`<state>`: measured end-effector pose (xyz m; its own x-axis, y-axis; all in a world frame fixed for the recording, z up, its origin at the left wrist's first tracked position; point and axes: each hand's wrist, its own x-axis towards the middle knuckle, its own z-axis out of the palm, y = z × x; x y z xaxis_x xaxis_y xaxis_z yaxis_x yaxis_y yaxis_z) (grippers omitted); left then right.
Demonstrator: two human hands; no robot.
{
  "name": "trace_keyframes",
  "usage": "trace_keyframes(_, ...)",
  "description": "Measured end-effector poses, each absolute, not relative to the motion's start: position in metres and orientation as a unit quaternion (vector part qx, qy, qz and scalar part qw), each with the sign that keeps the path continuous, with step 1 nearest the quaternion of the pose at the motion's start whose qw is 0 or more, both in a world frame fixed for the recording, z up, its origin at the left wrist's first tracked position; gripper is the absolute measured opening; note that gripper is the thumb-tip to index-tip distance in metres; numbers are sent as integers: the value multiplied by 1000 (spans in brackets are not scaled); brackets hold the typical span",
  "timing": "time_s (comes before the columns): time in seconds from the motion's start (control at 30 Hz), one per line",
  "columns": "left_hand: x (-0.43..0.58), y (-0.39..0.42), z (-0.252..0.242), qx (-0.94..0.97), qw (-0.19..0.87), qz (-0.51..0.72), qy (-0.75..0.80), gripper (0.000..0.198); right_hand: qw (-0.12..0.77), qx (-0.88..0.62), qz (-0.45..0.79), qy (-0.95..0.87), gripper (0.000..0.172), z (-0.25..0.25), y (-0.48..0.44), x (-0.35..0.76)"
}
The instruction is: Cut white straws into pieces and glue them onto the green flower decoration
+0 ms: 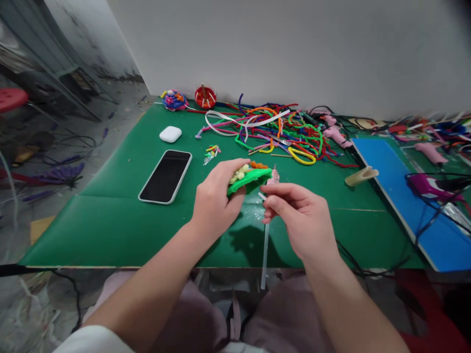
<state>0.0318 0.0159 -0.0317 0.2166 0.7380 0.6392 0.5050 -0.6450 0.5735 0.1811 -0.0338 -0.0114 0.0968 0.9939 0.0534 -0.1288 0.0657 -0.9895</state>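
Observation:
My left hand is closed around a bright green fuzzy pipe-cleaner craft piece, which carries pale yellow tufts and an orange part on its upper side. Close to its right edge, my right hand pinches a short white stick between thumb and fingertips. A pink glue gun tip shows just behind those fingers, and a translucent glue stick extends below them past the table's front edge. Whether my right hand also grips the glue gun is hidden.
A phone and a white earbud case lie left on the green table. Behind my hands are small coloured pieces, yellow-handled scissors and tangled pipe cleaners. A blue board with cables lies right.

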Motion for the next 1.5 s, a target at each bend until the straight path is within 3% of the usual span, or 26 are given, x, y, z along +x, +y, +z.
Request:
trace_keyframes(0.23, 31, 15, -30, 769, 97, 484, 405, 38, 530, -480, 503, -485, 5, -8, -35, 181)
trace_keyframes(0.6, 33, 12, -32, 785, 71, 472, 395, 37, 548, -499, 502, -446, 16, -5, -39, 176)
trace_keyframes(1.5, 34, 10, -33, 796, 52, 454, 398, 40, 546, -514, 487, -447, 16, -6, -39, 172)
